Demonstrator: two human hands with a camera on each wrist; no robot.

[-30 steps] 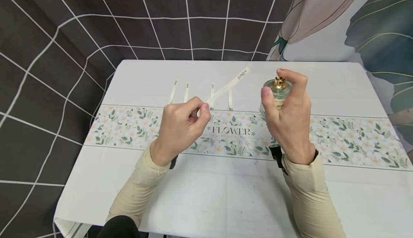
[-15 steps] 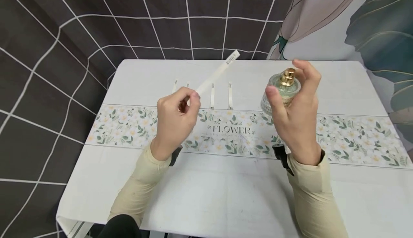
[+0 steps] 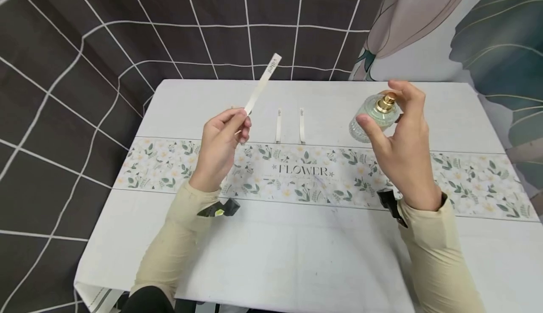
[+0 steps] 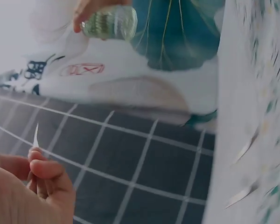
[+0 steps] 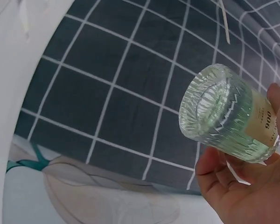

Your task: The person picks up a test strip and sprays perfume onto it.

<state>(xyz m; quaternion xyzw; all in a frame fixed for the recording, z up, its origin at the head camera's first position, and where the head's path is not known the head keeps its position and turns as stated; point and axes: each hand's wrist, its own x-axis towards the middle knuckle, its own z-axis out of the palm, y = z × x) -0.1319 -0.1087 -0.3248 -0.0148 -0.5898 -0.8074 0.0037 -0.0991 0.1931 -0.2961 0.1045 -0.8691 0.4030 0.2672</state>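
Left hand (image 3: 220, 141): pinching paper strip (image 3: 262, 83), tip angled up for access. Right hand (image 3: 403, 138): gripping perfume bottle (image 3: 373, 119) (forefinger near gold nozzle), above table's (image 3: 297, 256) far-right edge

White table (image 3: 297, 256) carrying a floral "FLOWER" runner band (image 3: 466, 181) across it, two paper strips (image 3: 290, 125) lying just behind the band

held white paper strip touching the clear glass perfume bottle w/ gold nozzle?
Apart. The head view shows the white paper strip pinched in the left hand, with bare table between it and the clear glass perfume bottle held in the right hand.
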